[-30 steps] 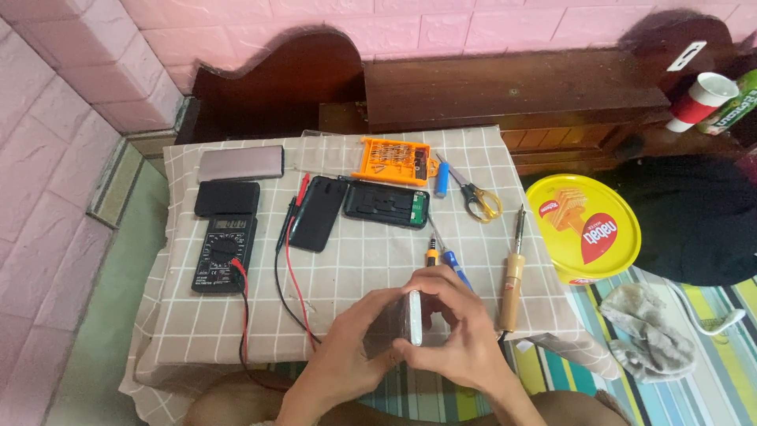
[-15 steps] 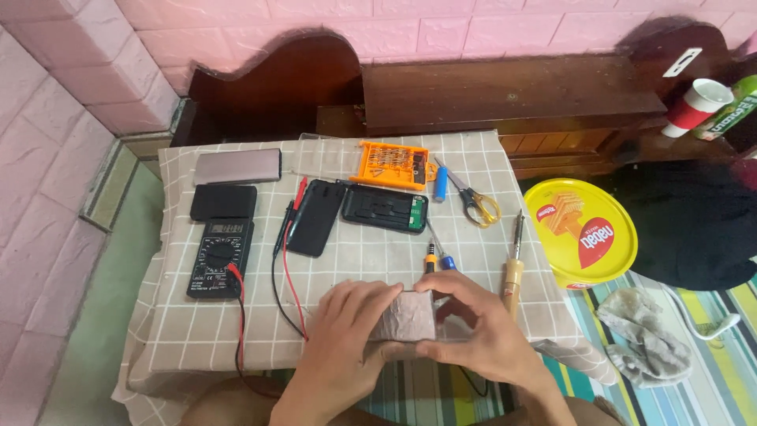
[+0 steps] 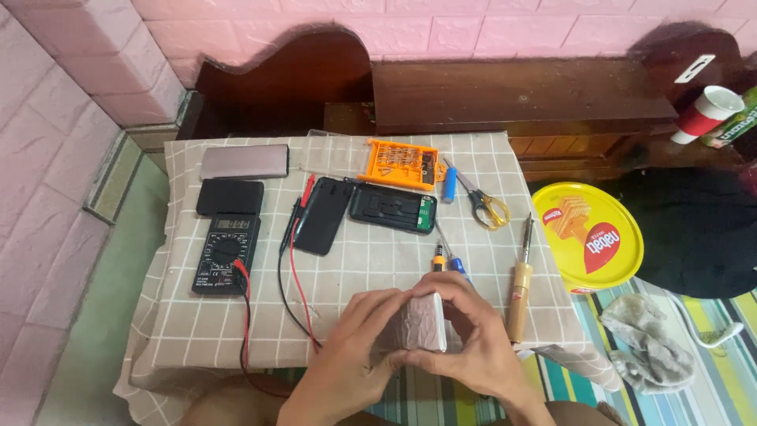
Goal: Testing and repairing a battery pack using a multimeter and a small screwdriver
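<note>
Both my hands hold a small grey textured power bank case (image 3: 414, 323) above the near edge of the table. My left hand (image 3: 351, 355) grips its left side and my right hand (image 3: 481, 343) wraps its right side, fingers curled over the top. Just beyond my fingers lie two small screwdrivers (image 3: 445, 260). A wooden-handled soldering iron (image 3: 520, 288) lies to the right of my right hand.
On the checked tablecloth (image 3: 371, 260) are a black multimeter (image 3: 227, 252) with red and black leads (image 3: 292, 260), an opened black device (image 3: 393, 209), a black cover (image 3: 323, 214), an orange bit set (image 3: 402, 163), yellow-handled scissors (image 3: 482, 201), a grey power bank (image 3: 244, 161). A yellow tin (image 3: 587, 235) stands right.
The case has turned in my hands from edge-on to its broad textured face toward me. My hands stay at the table's near edge.
</note>
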